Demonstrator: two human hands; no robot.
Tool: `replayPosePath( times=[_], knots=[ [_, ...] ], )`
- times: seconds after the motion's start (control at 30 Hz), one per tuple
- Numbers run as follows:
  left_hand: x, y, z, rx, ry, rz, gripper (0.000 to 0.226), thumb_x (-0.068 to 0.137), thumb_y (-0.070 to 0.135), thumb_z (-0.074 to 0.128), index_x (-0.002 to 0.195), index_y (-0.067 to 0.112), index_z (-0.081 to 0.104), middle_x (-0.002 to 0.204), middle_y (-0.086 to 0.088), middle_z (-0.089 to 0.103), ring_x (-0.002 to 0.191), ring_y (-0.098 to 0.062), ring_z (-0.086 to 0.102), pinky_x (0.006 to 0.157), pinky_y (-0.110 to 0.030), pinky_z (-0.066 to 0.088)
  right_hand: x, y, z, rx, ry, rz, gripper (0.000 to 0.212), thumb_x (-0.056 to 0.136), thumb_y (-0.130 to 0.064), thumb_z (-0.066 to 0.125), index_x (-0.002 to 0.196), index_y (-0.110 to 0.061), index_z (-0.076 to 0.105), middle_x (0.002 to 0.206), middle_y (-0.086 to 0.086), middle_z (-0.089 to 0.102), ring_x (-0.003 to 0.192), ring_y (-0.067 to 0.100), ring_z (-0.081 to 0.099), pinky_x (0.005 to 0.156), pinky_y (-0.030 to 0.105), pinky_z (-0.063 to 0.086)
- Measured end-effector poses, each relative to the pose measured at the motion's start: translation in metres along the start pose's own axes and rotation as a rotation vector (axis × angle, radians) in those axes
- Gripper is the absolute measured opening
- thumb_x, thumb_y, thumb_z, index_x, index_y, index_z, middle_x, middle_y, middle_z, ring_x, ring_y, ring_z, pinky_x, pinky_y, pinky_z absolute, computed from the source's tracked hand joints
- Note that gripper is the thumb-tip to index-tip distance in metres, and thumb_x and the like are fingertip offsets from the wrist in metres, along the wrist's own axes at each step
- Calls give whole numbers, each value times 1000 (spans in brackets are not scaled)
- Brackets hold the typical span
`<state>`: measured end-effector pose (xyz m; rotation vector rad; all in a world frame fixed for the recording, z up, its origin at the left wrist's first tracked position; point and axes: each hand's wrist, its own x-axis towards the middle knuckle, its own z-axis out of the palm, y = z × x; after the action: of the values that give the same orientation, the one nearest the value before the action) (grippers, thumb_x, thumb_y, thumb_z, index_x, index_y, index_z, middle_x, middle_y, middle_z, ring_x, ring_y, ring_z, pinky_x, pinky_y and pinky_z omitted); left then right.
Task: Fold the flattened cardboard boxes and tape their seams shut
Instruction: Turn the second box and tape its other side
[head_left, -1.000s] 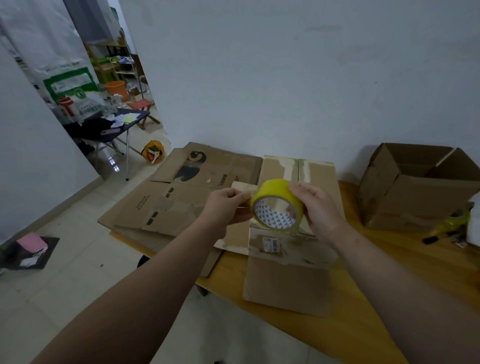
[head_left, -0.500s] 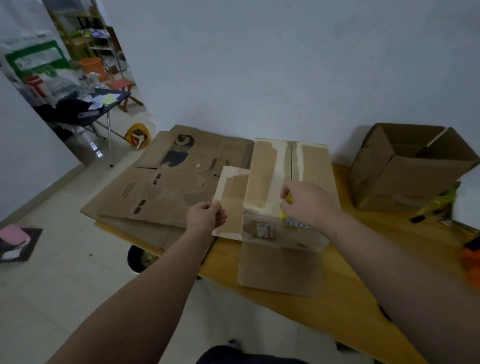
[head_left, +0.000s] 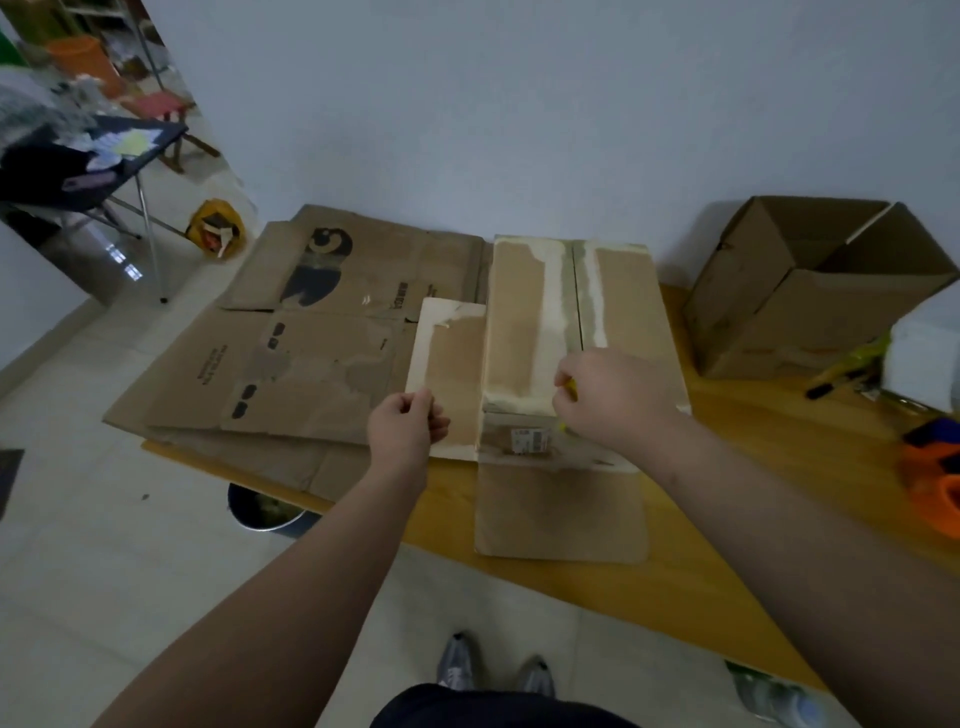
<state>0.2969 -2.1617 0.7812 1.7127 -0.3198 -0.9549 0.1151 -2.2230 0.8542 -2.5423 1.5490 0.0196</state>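
The left hand (head_left: 408, 431) fingers pinch the side flap (head_left: 452, 358), the right hand (head_left: 613, 400) fingers clutch the tape roll (head_left: 572, 387); tape may wrinkle or miss the seam (head_left: 573, 291)

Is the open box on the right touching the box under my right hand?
Apart. Head view shows a strip of table between the open box and the middle box.

Nothing legible: flattened cardboard (head_left: 311, 364) print and box label (head_left: 530, 441) (both blurred).

The right hand (head_left: 618, 400) grips yellow tape roll (head_left: 571, 387) on the folded box (head_left: 524, 322); left hand (head_left: 408, 434) pinches its side flap (head_left: 452, 364)
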Motion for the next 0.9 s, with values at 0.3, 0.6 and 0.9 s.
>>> replayPosePath(
  times=[0.3,0.6,0.9],
  knots=[
    [2,-21,1,-10,-16,-50,21,98,16,51,84,3,60,76,-8,59,67,-17,59,63,-26,53,0,-2,6,-61,-1,15,22,92,-27,46,99,-18,64,87,0,63,76,18,61,68,36,56],
    [18,-52,17,-15,-117,-304,28,97,11,53,72,2,57,66,-9,54,60,-17,56,57,-25,51,11,-11,10,-107,-54,32,22,92,-27,44,94,-18,64,84,0,63,75,20,60,68,38,55],
    [23,-54,18,161,-212,-367,24,91,26,65,83,10,48,71,-4,43,59,-16,41,55,-30,38,18,-10,11,-92,-81,59,21,90,-27,46,93,-20,66,89,-1,65,81,21,61,59,30,45]
  ],
)
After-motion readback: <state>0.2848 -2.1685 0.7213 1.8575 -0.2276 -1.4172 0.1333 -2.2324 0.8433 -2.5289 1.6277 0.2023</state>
